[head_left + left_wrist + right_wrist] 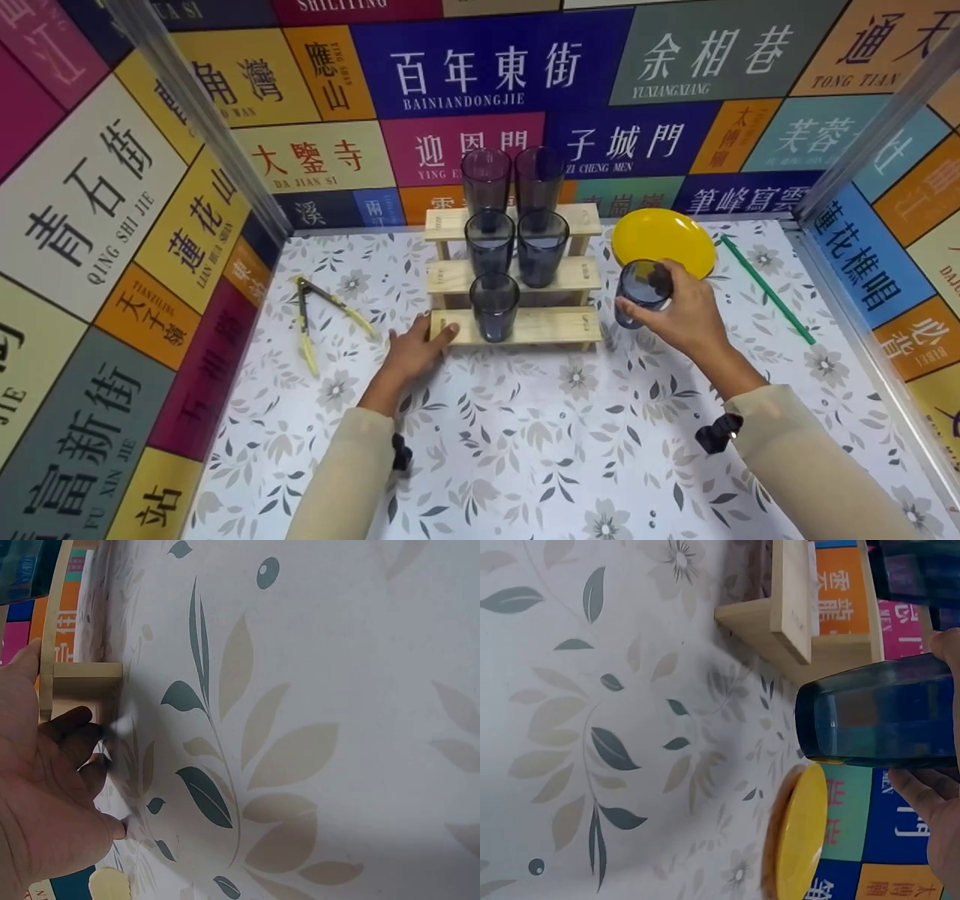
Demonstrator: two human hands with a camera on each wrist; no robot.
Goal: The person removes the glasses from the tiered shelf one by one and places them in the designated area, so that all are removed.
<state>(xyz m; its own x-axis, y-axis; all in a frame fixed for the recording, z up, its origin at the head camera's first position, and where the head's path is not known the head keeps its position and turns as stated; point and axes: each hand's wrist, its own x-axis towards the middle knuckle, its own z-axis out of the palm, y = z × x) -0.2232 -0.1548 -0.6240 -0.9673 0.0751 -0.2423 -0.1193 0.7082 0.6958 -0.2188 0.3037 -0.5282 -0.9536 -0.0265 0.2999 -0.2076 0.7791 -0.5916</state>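
A three-step wooden stand (551, 326) stands in the middle of the table. My left hand (412, 352) grips the left end of its lowest step, thumb over the board and fingers at the end. In my right hand (694, 311) is a tinted drinking glass (634, 289), held upright between thumb and fingers, right of the stand. The left wrist view shows curled fingers (79, 754) beside the stand's leg. One similar glass (495, 307) sits on the lowest step's left half, its right half bare. Two glasses stand on the middle step and two on the top.
Behind the held glass lies a yellow plate (667, 236), with a green stick (769, 289) to its right. Spread tongs (307, 330) with yellowish tips lie left of the stand. Printed panels (487, 60) wall in the back and sides of the flower-patterned table (517, 465).
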